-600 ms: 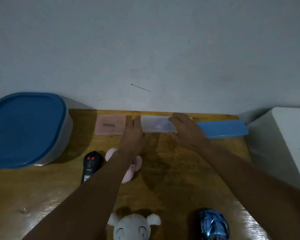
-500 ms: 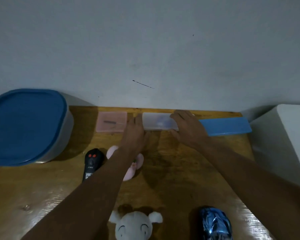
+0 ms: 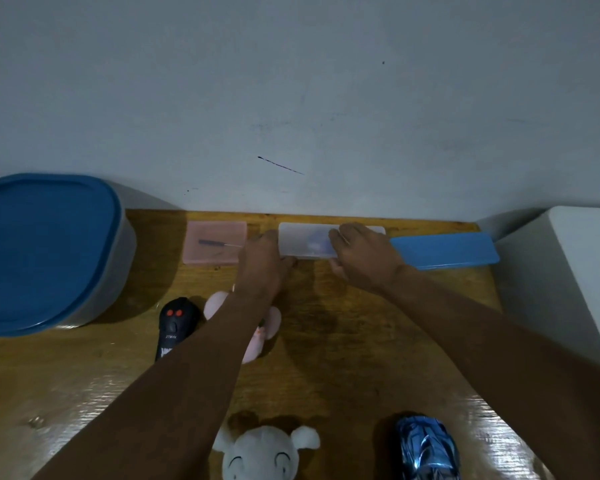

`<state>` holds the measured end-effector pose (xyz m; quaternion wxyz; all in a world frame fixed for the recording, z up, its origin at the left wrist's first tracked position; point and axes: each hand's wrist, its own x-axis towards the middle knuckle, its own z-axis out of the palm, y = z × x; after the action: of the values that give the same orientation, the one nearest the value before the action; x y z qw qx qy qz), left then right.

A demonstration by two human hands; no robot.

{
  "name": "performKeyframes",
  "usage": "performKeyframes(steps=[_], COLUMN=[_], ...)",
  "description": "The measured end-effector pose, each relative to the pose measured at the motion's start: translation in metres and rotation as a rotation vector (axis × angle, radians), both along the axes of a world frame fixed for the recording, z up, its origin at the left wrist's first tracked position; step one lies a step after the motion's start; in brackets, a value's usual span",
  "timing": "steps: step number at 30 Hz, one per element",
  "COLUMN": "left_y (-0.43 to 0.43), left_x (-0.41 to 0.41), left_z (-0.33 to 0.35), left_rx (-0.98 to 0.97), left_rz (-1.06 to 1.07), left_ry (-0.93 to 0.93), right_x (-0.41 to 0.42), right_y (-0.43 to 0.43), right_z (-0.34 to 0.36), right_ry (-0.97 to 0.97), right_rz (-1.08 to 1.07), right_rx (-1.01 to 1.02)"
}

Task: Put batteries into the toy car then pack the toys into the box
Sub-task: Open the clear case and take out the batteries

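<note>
Both hands at the far edge of a wooden table [image 3: 343,341], against the wall: left hand [image 3: 262,263] with its grip closed on the left end of a clear plastic case [image 3: 303,240], right hand [image 3: 364,258] with its grip closed over the case's right part, fingers on top. Left of the left hand, a pink case [image 3: 215,245]; right of the right hand, a blue lid [image 3: 444,250]. Nearer than both hands: black remote [image 3: 174,327], pink plush [image 3: 267,327] under the left forearm, white plush [image 3: 262,455], blue toy car [image 3: 426,448]; far left, a big blue-lidded box [image 3: 45,251].
</note>
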<state>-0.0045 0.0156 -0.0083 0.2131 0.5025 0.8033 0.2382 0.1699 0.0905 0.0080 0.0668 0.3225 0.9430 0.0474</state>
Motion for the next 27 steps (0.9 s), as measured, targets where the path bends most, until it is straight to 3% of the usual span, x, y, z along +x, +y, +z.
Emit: performKeyframes(steps=[8,20,27], left_y=[-0.001,-0.001,-0.001], left_x=[0.0,0.0,-0.001], left_z=[0.002,0.003,0.006], left_rx=[0.006,0.005,-0.002], left_rz=[0.011,0.042,0.032], left_ry=[-0.036,-0.046,-0.043], right_x=[-0.01,-0.011,-0.017], right_y=[0.004,0.004,-0.006], right_z=[0.001,0.005,0.015], right_ry=[-0.275,-0.267,-0.439], right_rz=[0.104,0.154,0.258], right_rx=[0.149,0.175,0.376])
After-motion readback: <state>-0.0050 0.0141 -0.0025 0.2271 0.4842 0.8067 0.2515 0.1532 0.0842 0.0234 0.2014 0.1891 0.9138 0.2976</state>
